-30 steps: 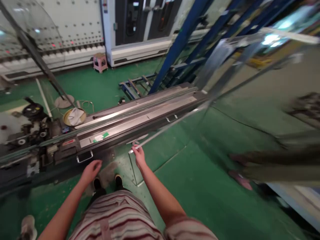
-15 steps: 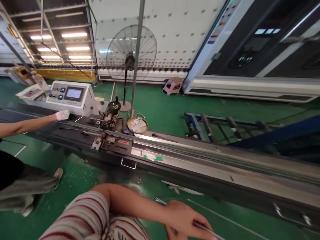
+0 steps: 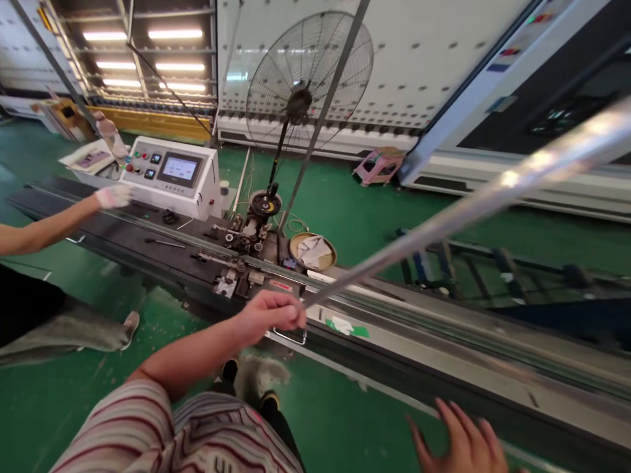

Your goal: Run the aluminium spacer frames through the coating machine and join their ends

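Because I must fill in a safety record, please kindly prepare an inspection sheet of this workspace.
Surface: long dark machine bed, with a pale metal strip-shaped area along its near side.
Work item: long silver metal bar, slanting up from the left hand; far end blurred.
Clutter: green-and-white flat scrap on the bed; crumpled white cloth in a round yellowish dish.
Hands: left grips the bar's near end; right hand open, fingers spread, nothing seen in it.
Cables: thin pale cable looped on the floor behind the dish.
Surroundings: large black wire-cage fan, pink plastic stool, co-worker's white-gloved hand.
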Demonstrator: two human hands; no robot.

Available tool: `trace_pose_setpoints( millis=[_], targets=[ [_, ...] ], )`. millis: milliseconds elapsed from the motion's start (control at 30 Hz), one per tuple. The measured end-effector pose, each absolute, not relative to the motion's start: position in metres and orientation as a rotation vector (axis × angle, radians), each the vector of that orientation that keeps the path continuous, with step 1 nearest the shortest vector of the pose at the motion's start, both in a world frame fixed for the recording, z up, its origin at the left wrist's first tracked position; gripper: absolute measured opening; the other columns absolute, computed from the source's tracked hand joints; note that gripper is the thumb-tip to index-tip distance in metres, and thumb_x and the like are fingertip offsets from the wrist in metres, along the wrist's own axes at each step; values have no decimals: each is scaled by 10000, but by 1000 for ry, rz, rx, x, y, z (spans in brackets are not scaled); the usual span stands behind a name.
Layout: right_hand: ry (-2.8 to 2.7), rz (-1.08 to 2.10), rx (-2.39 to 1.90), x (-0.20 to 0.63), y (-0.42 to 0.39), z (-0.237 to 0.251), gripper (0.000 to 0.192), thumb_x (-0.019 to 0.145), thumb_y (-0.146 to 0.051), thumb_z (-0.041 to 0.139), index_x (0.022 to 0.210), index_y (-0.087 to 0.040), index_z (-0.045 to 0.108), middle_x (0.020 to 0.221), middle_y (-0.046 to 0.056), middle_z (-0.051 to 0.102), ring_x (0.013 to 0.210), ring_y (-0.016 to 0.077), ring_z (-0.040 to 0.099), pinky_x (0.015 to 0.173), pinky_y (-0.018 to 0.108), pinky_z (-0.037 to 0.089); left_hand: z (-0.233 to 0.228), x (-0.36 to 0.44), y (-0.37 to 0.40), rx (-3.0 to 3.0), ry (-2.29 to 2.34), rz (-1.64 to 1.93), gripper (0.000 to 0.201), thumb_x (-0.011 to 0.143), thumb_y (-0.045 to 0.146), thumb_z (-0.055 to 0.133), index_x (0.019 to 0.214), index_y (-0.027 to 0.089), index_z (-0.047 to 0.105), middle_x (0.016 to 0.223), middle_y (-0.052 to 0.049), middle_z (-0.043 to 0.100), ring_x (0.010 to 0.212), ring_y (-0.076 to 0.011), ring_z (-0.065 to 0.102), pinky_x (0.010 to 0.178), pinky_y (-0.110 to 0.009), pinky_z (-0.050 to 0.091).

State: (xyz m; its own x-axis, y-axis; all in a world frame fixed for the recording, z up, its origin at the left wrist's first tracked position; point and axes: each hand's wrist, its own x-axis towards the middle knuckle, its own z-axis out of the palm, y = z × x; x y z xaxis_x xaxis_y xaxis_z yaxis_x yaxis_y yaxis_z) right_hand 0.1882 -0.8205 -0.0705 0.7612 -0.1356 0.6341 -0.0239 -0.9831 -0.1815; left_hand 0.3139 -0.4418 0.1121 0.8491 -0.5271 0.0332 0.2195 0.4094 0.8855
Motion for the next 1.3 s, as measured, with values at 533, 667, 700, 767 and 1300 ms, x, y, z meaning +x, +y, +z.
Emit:
trace_pose_setpoints(
  millis=[533,667,700,767,1300],
  targets=[
    [-157,-737,-2527,357,-892,-47,355,956,-532,516,884,-214,656,919,62,715,928,229,607,1077,454,294,124,381,-432,1937,-440,170,659,960,330,541,1518,228,206,984,-46,649,942,-164,649,946,-359,489],
    [-48,-650,-2565,388,-948,-79,358,967,-528,489,943,-211,654,973,69,710,991,238,584,1108,468,238,101,410,-496,2005,-414,163,606,968,316,500,1500,195,235,959,-48,663,933,-179,695,940,-373,511],
    [-19,-615,-2580,393,-963,-87,359,971,-520,477,955,-208,655,983,75,709,1003,242,578,1111,473,231,92,417,-515,2010,-411,167,595,967,313,496,1494,188,248,956,-51,666,932,-184,702,934,-370,514],
    [52,-561,-2604,403,-992,-101,365,972,-508,464,974,-199,658,998,91,704,1016,253,564,1103,479,239,77,430,-551,2021,-415,176,571,967,310,485,1480,176,274,967,-63,669,929,-193,712,920,-366,520],
    [1141,-360,-2614,398,-1220,-161,821,940,-539,452,1478,77,372,1542,335,307,1460,423,241,1160,616,216,8,480,-748,2011,-530,140,474,977,282,471,1434,184,395,1028,-106,673,958,-198,701,867,-321,543]
  ],
)
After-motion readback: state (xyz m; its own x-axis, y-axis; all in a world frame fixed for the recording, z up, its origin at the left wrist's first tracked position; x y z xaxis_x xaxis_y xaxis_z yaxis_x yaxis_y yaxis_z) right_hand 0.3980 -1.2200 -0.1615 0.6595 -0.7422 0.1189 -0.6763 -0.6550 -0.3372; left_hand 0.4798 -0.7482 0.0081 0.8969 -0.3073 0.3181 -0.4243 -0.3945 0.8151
